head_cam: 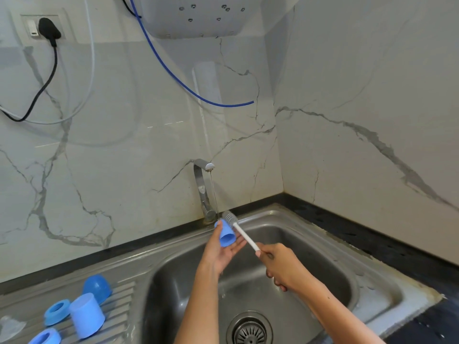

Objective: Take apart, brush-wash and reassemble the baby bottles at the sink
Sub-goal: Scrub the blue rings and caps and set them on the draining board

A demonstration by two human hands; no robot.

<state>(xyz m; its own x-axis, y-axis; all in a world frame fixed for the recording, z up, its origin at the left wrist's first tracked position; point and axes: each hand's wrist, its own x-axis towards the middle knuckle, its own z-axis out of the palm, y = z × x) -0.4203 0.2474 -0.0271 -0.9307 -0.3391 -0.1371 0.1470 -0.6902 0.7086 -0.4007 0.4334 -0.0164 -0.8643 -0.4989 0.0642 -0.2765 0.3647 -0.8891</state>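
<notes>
My left hand (221, 249) holds a small light-blue bottle part (226, 234) over the steel sink (285, 214), its open end facing me, right under a thin stream from the tap (202, 184). My right hand (280, 266) grips the white handle of a bottle brush (242, 232); the grey bristle head lies against the far side of the blue part, near the tap base. On the drainboard at lower left stand a light-blue bottle body (86, 315), a darker blue dome cap (97, 287), a blue ring (57, 311) and another blue piece (46, 336).
A clear soft part (10, 327) lies at the left edge of the drainboard. The sink drain (249, 330) sits below my arms. A dark counter (372, 234) runs along the marble wall to the right. A blue hose (173, 78) and plugged-in cables hang on the wall.
</notes>
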